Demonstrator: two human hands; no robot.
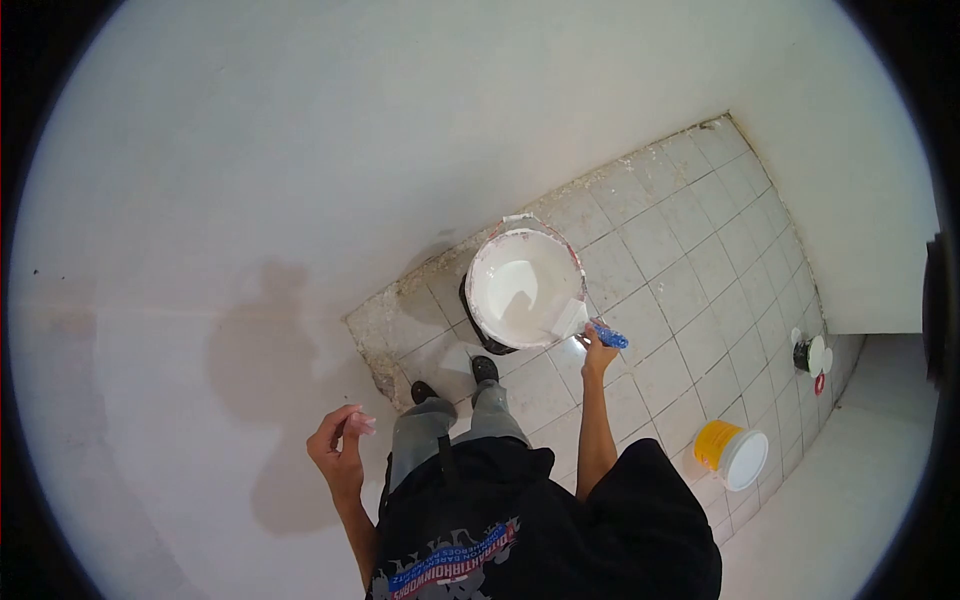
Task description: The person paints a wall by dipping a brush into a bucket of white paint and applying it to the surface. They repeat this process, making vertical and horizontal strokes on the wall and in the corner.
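My right hand (598,352) is wrapped round the blue handle of a paintbrush (612,338). The brush's wide, white-coated head lies at the right rim of a large bucket (476,318), partly over the opening. White paint (515,290) shows inside, with a shadow across it. To the left of my legs, my left hand (338,448) is raised with its fingers curled in towards the thumb. Something whitish shows at those fingertips; whether it is paint on the skin or a small object, I cannot make out.
The bucket stands on a tiled floor (655,300) spattered with white, close to a pale wall (250,150). My shoes (484,369) are just below it. At the right are a yellow-and-white tub (718,445) and a small dark can (802,355).
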